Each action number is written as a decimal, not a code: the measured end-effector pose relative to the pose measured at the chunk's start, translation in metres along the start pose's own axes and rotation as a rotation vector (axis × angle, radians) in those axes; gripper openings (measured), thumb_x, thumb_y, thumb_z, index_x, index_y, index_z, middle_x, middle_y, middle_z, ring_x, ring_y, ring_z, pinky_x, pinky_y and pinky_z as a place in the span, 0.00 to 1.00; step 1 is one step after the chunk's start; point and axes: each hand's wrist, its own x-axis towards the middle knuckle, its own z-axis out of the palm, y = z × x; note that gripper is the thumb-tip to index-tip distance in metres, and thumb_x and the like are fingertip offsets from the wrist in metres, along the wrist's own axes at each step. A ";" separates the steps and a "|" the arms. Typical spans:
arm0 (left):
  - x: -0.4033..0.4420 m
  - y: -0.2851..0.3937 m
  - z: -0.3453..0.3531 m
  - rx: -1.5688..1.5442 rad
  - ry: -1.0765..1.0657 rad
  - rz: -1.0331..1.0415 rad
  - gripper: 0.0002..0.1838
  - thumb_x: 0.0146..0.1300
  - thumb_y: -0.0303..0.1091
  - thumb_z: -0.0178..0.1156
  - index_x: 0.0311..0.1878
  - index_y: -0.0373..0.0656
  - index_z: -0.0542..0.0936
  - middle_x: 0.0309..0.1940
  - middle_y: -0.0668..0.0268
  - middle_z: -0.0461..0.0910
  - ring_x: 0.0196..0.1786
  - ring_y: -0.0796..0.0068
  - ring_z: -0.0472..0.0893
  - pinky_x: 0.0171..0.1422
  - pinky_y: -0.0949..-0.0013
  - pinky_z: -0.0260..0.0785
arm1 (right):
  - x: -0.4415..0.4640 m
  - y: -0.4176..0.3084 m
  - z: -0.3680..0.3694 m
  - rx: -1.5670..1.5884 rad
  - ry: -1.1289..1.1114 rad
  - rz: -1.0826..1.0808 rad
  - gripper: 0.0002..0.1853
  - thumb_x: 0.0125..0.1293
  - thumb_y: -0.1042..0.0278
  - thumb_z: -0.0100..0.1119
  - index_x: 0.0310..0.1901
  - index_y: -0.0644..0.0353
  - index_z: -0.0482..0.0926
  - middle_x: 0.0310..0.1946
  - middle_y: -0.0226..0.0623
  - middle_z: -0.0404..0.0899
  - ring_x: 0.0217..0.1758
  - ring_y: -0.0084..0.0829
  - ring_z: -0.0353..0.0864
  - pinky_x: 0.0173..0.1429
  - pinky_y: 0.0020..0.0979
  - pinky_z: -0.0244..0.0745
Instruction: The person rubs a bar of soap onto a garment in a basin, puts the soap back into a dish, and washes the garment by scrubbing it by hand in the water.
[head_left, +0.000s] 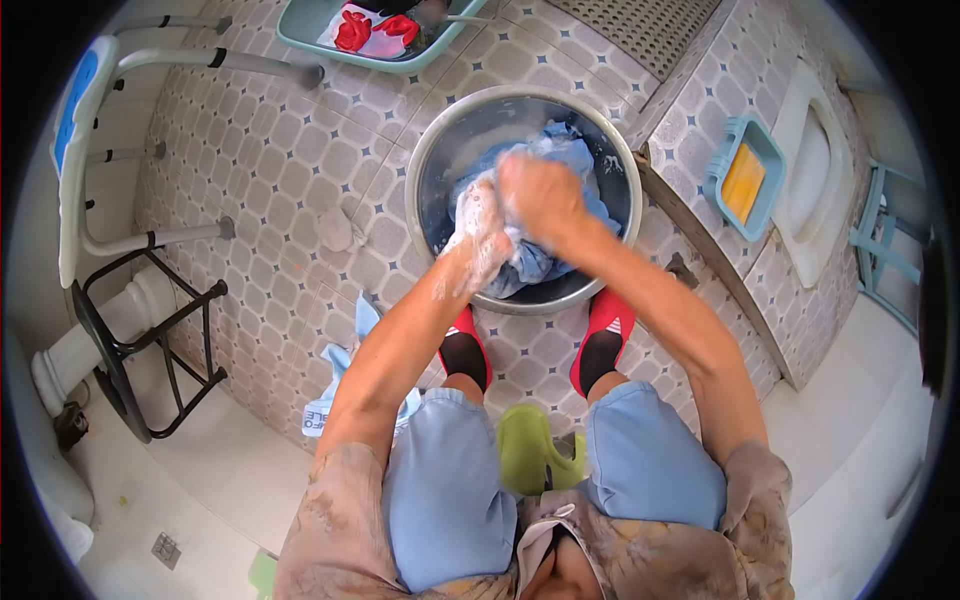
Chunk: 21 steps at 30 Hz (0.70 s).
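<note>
A round metal basin on the tiled floor holds wet blue cloth with white suds on it. My left hand, coated in foam up to the wrist, is closed on the cloth at the basin's middle. Right beside it, my right hand is closed and blurred by motion; its fingers are turned down toward the cloth, and what they grip is partly hidden. Both hands are close together above the heap of cloth.
A teal tub with red and white items stands beyond the basin. At right, a blue basket holds something yellow near a squat toilet. A black-framed stool and a white chair stand left.
</note>
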 end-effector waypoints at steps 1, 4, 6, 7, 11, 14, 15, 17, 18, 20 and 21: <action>0.002 -0.005 -0.003 -0.007 0.006 -0.001 0.30 0.66 0.52 0.56 0.61 0.36 0.72 0.55 0.60 0.79 0.58 0.68 0.79 0.66 0.59 0.70 | -0.014 -0.028 -0.014 0.107 -0.013 -0.108 0.11 0.68 0.64 0.47 0.31 0.58 0.75 0.23 0.45 0.78 0.26 0.44 0.82 0.28 0.43 0.77; 0.020 -0.009 -0.014 -0.175 0.105 -0.252 0.24 0.70 0.46 0.50 0.59 0.37 0.74 0.53 0.59 0.80 0.55 0.66 0.81 0.63 0.58 0.73 | -0.020 -0.039 -0.001 0.211 -0.008 -0.152 0.10 0.69 0.64 0.46 0.34 0.59 0.75 0.24 0.45 0.78 0.27 0.43 0.82 0.29 0.42 0.77; 0.028 -0.007 -0.020 -0.273 0.160 -0.418 0.21 0.72 0.43 0.46 0.58 0.37 0.75 0.52 0.58 0.80 0.52 0.64 0.82 0.60 0.57 0.74 | 0.004 0.011 0.015 -0.011 0.026 -0.045 0.12 0.69 0.64 0.46 0.31 0.60 0.75 0.24 0.46 0.78 0.27 0.45 0.81 0.31 0.42 0.77; 0.021 0.001 -0.012 -0.272 0.161 -0.420 0.21 0.72 0.43 0.46 0.58 0.37 0.75 0.52 0.58 0.80 0.52 0.64 0.82 0.60 0.57 0.74 | 0.011 0.045 0.031 -0.022 0.003 0.065 0.14 0.70 0.62 0.46 0.31 0.61 0.75 0.25 0.46 0.78 0.27 0.46 0.81 0.31 0.42 0.76; 0.011 0.032 0.000 -0.137 0.266 -0.129 0.19 0.70 0.42 0.54 0.53 0.35 0.77 0.46 0.58 0.82 0.46 0.65 0.83 0.53 0.59 0.77 | 0.000 0.075 0.000 0.155 0.321 0.221 0.22 0.74 0.56 0.43 0.26 0.62 0.75 0.24 0.49 0.79 0.27 0.47 0.81 0.32 0.43 0.75; 0.015 0.042 -0.026 0.078 0.326 0.092 0.20 0.68 0.42 0.59 0.51 0.33 0.77 0.44 0.59 0.82 0.44 0.67 0.83 0.52 0.63 0.77 | -0.032 0.068 -0.043 0.396 0.236 0.559 0.18 0.72 0.58 0.50 0.27 0.62 0.74 0.25 0.49 0.78 0.26 0.46 0.78 0.33 0.40 0.73; 0.012 0.044 -0.031 0.116 0.358 0.042 0.16 0.66 0.37 0.59 0.49 0.34 0.77 0.42 0.60 0.81 0.41 0.69 0.82 0.49 0.65 0.76 | -0.045 0.061 -0.046 0.401 0.237 0.566 0.18 0.72 0.58 0.50 0.27 0.62 0.74 0.25 0.49 0.78 0.26 0.46 0.78 0.33 0.40 0.73; 0.009 0.043 -0.041 0.164 0.398 -0.013 0.12 0.65 0.32 0.59 0.47 0.34 0.78 0.40 0.62 0.80 0.39 0.72 0.81 0.47 0.67 0.75 | -0.064 0.050 -0.046 0.571 0.102 0.499 0.15 0.66 0.63 0.58 0.25 0.61 0.72 0.23 0.45 0.75 0.26 0.44 0.74 0.34 0.38 0.70; 0.013 0.036 -0.048 -0.016 0.391 -0.101 0.11 0.64 0.29 0.58 0.47 0.33 0.77 0.39 0.61 0.80 0.38 0.71 0.81 0.45 0.67 0.75 | -0.068 0.051 -0.041 0.574 0.099 0.501 0.15 0.66 0.63 0.58 0.25 0.61 0.72 0.23 0.45 0.75 0.26 0.44 0.74 0.34 0.38 0.70; 0.013 0.031 -0.056 -0.247 0.333 -0.315 0.14 0.62 0.27 0.54 0.49 0.29 0.74 0.40 0.56 0.79 0.40 0.63 0.82 0.48 0.60 0.78 | -0.077 0.052 -0.031 0.487 0.017 0.163 0.13 0.61 0.65 0.62 0.24 0.61 0.71 0.22 0.42 0.74 0.27 0.42 0.75 0.35 0.39 0.70; 0.010 0.027 -0.059 -0.246 0.335 -0.318 0.14 0.62 0.27 0.54 0.49 0.29 0.74 0.40 0.56 0.79 0.40 0.63 0.82 0.48 0.60 0.78 | -0.080 0.054 -0.029 0.489 0.016 0.166 0.13 0.61 0.65 0.62 0.24 0.61 0.71 0.22 0.42 0.74 0.27 0.42 0.75 0.35 0.39 0.70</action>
